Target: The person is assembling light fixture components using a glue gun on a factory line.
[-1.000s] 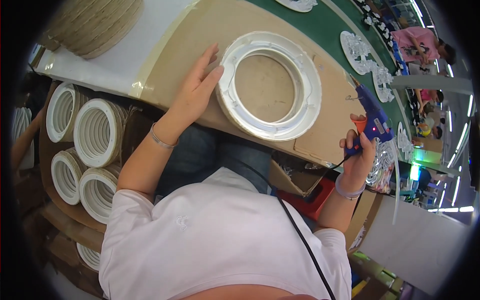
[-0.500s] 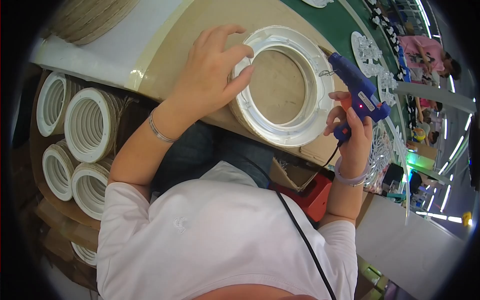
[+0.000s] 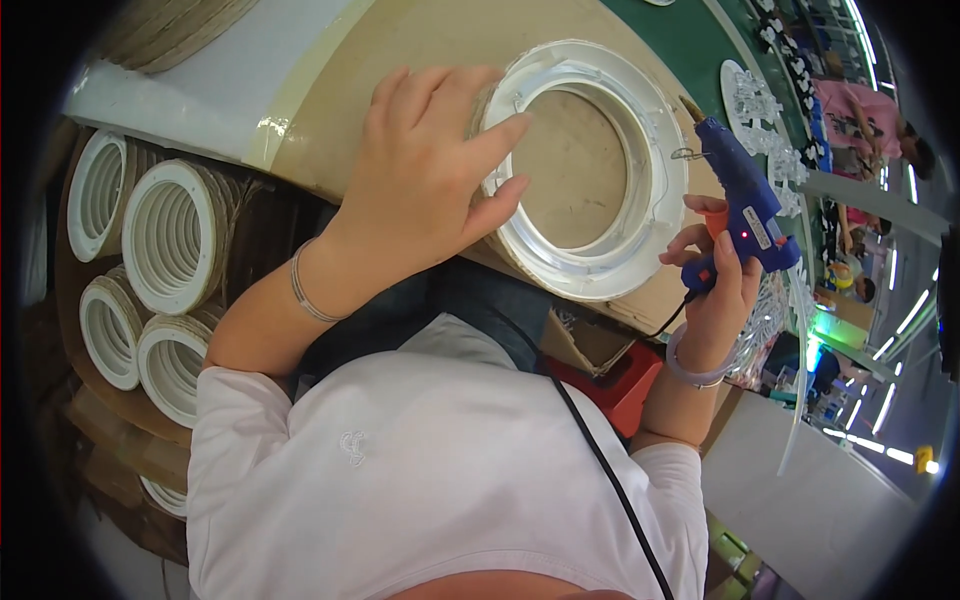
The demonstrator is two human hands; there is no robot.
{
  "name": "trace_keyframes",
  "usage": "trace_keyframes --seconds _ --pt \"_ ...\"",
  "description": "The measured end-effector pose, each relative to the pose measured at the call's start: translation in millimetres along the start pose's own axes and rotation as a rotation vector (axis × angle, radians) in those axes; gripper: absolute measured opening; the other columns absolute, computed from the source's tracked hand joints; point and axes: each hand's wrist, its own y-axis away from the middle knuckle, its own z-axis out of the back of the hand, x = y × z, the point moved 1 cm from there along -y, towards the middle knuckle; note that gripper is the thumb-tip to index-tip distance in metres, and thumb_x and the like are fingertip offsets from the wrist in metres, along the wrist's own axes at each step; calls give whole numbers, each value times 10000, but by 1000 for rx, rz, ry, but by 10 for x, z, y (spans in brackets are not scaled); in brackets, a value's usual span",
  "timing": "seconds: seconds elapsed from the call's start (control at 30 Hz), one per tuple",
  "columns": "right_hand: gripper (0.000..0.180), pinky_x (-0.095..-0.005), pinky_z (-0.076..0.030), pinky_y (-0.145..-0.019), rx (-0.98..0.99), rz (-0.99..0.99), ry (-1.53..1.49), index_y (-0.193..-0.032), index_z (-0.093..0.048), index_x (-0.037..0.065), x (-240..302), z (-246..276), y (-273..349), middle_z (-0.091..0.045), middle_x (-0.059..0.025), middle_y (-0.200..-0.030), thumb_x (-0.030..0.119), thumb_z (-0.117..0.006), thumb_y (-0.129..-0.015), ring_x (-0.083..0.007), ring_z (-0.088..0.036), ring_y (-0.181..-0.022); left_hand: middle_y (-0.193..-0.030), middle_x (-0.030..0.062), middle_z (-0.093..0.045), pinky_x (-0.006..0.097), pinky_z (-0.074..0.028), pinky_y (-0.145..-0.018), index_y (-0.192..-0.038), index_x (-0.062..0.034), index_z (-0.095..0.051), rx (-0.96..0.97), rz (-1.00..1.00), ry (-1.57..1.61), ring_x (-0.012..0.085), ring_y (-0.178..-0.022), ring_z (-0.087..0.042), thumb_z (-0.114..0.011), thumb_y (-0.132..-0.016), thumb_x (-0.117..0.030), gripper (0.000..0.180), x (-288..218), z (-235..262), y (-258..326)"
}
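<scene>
A large white ring (image 3: 665, 135) with a rough, string-like outer edge lies on the tan work surface before me. Clear strips and a thin wire run around its inner channel. My left hand (image 3: 425, 165) is at the ring's left rim, fingers spread; the thumb and index finger reach over the rim toward the hole. Whether the fingertips press on it I cannot tell. In my right hand (image 3: 725, 300) is a blue hot glue gun (image 3: 745, 190) with an orange trigger and a lit red light. Its nozzle points up and left, to the right of the ring and apart from it.
Stacks of similar white rings (image 3: 168, 235) stand on a shelf at the left. A black cord (image 3: 600, 450) crosses my front. Below the table edge sits a red container (image 3: 622, 385). Clear plastic parts (image 3: 755, 105) lie on a green surface (image 3: 690, 55); a person in pink (image 3: 850, 110) is beyond.
The whole view has shifted slightly. My left hand's thumb and index finger now reach farther over the rim. The glue gun has moved right and a little nearer to me.
</scene>
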Motion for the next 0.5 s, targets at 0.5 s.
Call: trace_keyframes --seconds 0.5 --pt "365 -260 -496 -488 19 -24 2 -1089 -439 -86 -9 -131 39 -554 -197 -975 155 -470 -816 -150 -549 -613 -1173 149 -424 479 -273 -916 -977 -67 -584 105 50 -57 309 -1062 -390 -652 -636 -275 405 32 -2 -46"
